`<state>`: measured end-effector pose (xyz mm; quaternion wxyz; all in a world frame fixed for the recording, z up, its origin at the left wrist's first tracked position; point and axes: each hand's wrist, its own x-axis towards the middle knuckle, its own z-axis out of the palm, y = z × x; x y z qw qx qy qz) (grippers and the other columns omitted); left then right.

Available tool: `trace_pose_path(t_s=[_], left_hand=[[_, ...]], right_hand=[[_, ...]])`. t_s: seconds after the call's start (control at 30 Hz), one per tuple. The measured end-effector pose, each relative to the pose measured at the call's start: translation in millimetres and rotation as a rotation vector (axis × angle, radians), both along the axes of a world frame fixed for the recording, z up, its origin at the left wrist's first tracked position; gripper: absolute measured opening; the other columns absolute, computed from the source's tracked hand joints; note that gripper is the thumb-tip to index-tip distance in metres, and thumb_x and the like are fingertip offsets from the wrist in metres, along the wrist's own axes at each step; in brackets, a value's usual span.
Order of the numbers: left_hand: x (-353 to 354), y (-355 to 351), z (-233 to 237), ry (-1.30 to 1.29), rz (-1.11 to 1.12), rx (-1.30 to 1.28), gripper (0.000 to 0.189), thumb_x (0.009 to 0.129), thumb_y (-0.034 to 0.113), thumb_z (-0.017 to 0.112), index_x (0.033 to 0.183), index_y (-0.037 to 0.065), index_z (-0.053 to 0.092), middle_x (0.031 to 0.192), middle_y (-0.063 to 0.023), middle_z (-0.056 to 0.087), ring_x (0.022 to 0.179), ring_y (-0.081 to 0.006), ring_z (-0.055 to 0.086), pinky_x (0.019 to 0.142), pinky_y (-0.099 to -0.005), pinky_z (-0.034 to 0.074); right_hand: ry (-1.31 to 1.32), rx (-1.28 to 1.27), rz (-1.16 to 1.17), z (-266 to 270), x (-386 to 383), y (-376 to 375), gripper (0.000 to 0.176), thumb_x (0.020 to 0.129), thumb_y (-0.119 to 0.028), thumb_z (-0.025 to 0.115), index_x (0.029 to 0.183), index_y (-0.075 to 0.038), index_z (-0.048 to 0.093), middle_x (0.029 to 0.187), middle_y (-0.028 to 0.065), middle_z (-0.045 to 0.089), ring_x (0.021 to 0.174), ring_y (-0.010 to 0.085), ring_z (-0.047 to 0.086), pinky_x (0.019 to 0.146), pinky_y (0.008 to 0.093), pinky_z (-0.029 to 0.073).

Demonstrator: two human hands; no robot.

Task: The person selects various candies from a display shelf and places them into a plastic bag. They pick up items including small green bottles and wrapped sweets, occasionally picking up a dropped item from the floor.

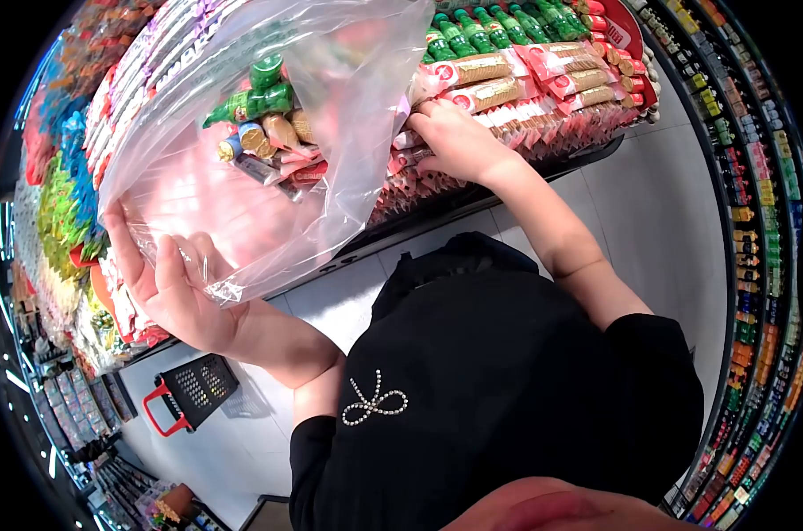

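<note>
Over the display [587, 157], my left hand [189, 305] had its fingers spread against the clear bag [233, 208]; whether my right hand [459, 142] pinched the wrapped packets [518, 115], I couldn't tell. Holding the bag's mouth wide seemed wisest.

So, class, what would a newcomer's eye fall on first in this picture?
The big clear bag at upper left probably catches the eye first, with green bottles and wrapped sweets showing through it and the left hand at its lower left edge. Next comes the right hand at top centre, among the stacked packets. Lower down, a sparkling bow stands out on the black top.
</note>
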<state>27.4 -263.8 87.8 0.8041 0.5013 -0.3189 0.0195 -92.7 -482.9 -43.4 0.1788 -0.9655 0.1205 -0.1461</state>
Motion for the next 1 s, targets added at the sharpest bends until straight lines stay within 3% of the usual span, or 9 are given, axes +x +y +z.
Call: trace_pose_path(t_s=[0.1,0.17,0.2,0.23,0.33,0.4,0.53,0.7,1.0], left_hand=[[-1,0,-1,-0.014,0.000,-0.007,0.050,0.076,-0.007,0.040,0.125,-0.005,0.030,0.126,-0.0185,0.037,0.042,-0.0014,0.028,0.038,-0.0149,0.027],[0,0,-2,-0.010,-0.011,-0.018,0.049,0.077,-0.007,0.040,0.125,-0.004,0.032,0.126,-0.0193,0.037,0.042,-0.0012,0.028,0.038,-0.0148,0.027],[0,-1,-1,-0.004,0.001,-0.017,0.048,0.077,-0.007,0.040,0.124,-0.004,0.033,0.126,-0.0197,0.037,0.041,-0.0010,0.027,0.037,-0.0148,0.027],[0,-1,-1,0.002,0.013,-0.016,0.048,0.077,-0.007,0.040,0.124,-0.004,0.033,0.126,-0.0200,0.037,0.041,-0.0009,0.027,0.037,-0.0148,0.027],[-1,2,-1,-0.035,-0.027,0.017,0.049,0.076,-0.009,0.034,0.125,-0.008,0.029,0.129,-0.0192,0.034,0.046,-0.0001,0.028,0.042,-0.0150,0.026],[-3,1,0,-0.030,-0.017,0.013,0.048,0.076,-0.009,0.034,0.124,-0.008,0.029,0.128,-0.0194,0.034,0.046,0.0000,0.029,0.041,-0.0149,0.026],[2,5,-4,-0.047,-0.092,-0.043,0.047,0.077,-0.010,0.034,0.124,-0.008,0.029,0.127,-0.0199,0.035,0.046,0.0002,0.029,0.041,-0.0145,0.026],[0,2,-2,-0.039,-0.057,-0.031,0.047,0.077,-0.010,0.034,0.124,-0.008,0.029,0.127,-0.0198,0.036,0.045,0.0002,0.029,0.041,-0.0145,0.026],[3,2,1,-0.053,-0.028,0.036,0.046,0.075,-0.009,0.035,0.121,-0.010,0.032,0.121,-0.0193,0.041,0.044,-0.0014,0.031,0.039,-0.0153,0.026]], right_hand=[[0.006,-0.006,0.013,-1,1,0,0.035,0.057,-0.013,0.071,0.085,-0.001,0.054,0.092,0.0146,0.050,0.092,0.0305,0.048,0.080,0.0374,0.041],[0.099,0.015,-0.008,2,2,1,0.045,0.055,-0.012,0.071,0.095,-0.001,0.053,0.097,0.0143,0.048,0.095,0.0302,0.046,0.083,0.0360,0.039],[0.039,-0.027,-0.002,0,2,1,0.032,0.059,-0.013,0.068,0.085,-0.001,0.054,0.093,0.0149,0.050,0.093,0.0306,0.047,0.080,0.0378,0.041],[0.038,-0.026,0.001,0,2,2,0.032,0.059,-0.013,0.068,0.085,-0.001,0.054,0.093,0.0149,0.050,0.093,0.0306,0.047,0.080,0.0378,0.041],[0.011,-0.030,0.001,0,1,3,0.033,0.059,-0.012,0.067,0.087,-0.001,0.053,0.093,0.0141,0.050,0.094,0.0301,0.046,0.082,0.0374,0.039],[0.028,-0.007,0.012,-2,-2,4,0.045,0.057,-0.008,0.066,0.098,-0.003,0.050,0.096,0.0109,0.049,0.093,0.0288,0.045,0.082,0.0352,0.037],[-0.038,-0.014,0.063,-5,-8,5,0.043,0.057,-0.005,0.063,0.097,-0.004,0.048,0.093,0.0099,0.048,0.092,0.0285,0.045,0.080,0.0351,0.037],[-0.107,-0.005,-0.024,-15,-5,8,0.043,0.057,-0.005,0.061,0.097,-0.004,0.047,0.093,0.0126,0.046,0.092,0.0305,0.044,0.082,0.0360,0.037],[-0.059,0.048,0.040,-18,-5,1,0.042,0.060,-0.009,0.061,0.101,-0.006,0.051,0.094,0.0150,0.048,0.092,0.0321,0.046,0.080,0.0376,0.040]])
